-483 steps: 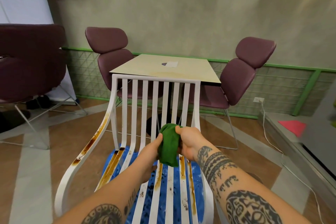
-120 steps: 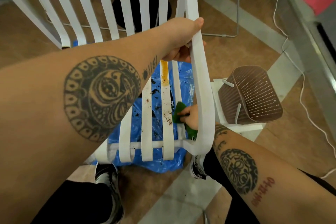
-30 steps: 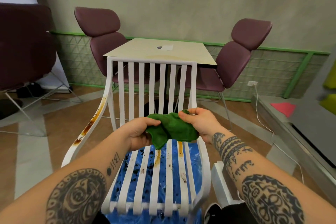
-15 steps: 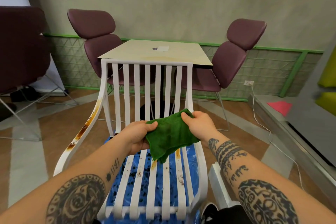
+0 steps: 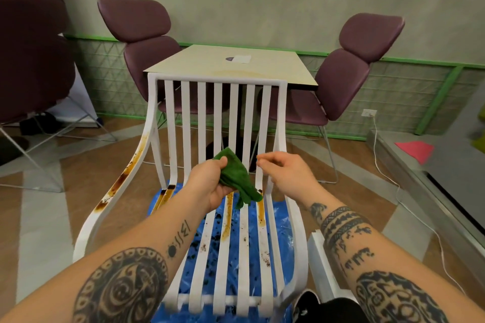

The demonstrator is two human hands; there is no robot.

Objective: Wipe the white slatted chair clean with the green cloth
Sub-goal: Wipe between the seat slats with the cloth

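Dangling limp from the pinching left hand point(image 5: 208, 187), the green cloth point(image 5: 235, 177) — probably light and soft, best bunched mid-fold — hangs just beside the empty, loosely curled right hand point(image 5: 284, 173) (both above the stained white slatted chair point(image 5: 201, 113)).

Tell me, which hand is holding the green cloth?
The left hand grips the green cloth; the right hand beside it holds nothing.
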